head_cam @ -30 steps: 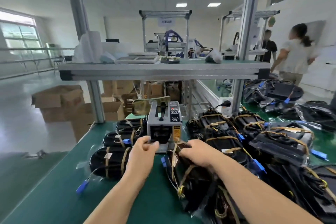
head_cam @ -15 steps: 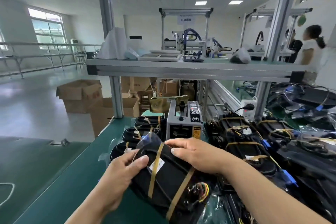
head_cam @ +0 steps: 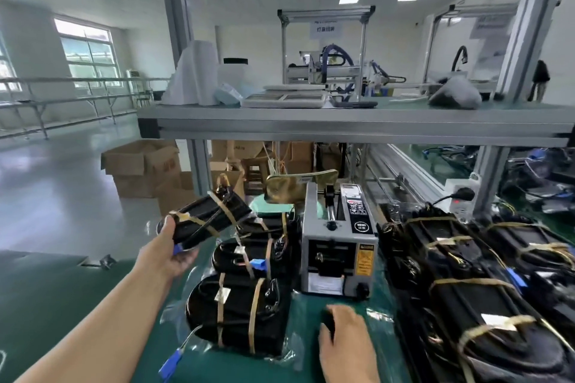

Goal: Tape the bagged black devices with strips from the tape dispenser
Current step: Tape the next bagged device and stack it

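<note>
Head view showed the left hand (head_cam: 174, 253) raised above the left part of the green table (head_cam: 62, 305). It gripped one end of a bagged black device (head_cam: 207, 221), with the thumb on the upper side and the fingers under it. This device was in the air and tilted, its far end higher and pointing toward the tape dispenser (head_cam: 339, 246). Brownish tape strips crossed it in several places.

The right hand (head_cam: 345, 342) was low over the table, just in front of the tape dispenser and apart from it. Only its back was seen, so I cannot tell if its fingers were straight or curled on something.

Between the two hands, three taped devices (head_cam: 236, 317) lay in a row on the table, at the left side of the dispenser. A blue tag (head_cam: 169, 362) on a thin wire lay near the closest one. At the right of the dispenser there was a large pile of bagged devices (head_cam: 466, 274), also with tape bands.

A metal shelf (head_cam: 342, 124) ran over the table. Behind it, cardboard boxes (head_cam: 143, 165) stood on the floor.
</note>
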Tool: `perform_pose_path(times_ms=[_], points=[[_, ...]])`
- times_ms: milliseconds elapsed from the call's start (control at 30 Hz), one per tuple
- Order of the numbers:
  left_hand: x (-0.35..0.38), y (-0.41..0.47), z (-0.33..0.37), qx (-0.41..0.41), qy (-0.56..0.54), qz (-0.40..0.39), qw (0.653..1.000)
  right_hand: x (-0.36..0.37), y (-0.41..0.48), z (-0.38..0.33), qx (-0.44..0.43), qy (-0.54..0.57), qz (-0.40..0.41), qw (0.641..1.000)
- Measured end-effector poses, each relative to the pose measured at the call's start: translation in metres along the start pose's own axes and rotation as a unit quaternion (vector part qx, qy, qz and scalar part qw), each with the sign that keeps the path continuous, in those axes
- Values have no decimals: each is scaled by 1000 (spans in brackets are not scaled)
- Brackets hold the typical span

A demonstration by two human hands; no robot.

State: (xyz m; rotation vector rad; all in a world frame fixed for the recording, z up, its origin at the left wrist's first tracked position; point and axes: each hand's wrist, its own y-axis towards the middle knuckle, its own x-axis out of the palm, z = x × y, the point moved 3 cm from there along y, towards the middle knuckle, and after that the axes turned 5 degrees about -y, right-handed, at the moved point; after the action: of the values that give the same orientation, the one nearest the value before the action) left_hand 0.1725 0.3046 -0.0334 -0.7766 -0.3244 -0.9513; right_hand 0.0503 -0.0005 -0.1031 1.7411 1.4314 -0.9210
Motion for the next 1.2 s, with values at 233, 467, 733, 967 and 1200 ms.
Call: perform_pose_path(times_ms=[233,467,733,967,1200], points=[[19,83,-18,-21,-56,6,998,7,17,3,-63,-73,-59,994],[19,116,-33,-19,-11,52,998,10,21,5,-74,-87,-68,991],[27,87,-33,-26,105,27,994,12,15,3,-39,-48,-37,997],[32,-11,-20,162,344,16,925,2,-3,-2,14,63,-2,998],[44,-187,-125,217,357,-202,886,-86,-20,-6,23,246,17,969]])
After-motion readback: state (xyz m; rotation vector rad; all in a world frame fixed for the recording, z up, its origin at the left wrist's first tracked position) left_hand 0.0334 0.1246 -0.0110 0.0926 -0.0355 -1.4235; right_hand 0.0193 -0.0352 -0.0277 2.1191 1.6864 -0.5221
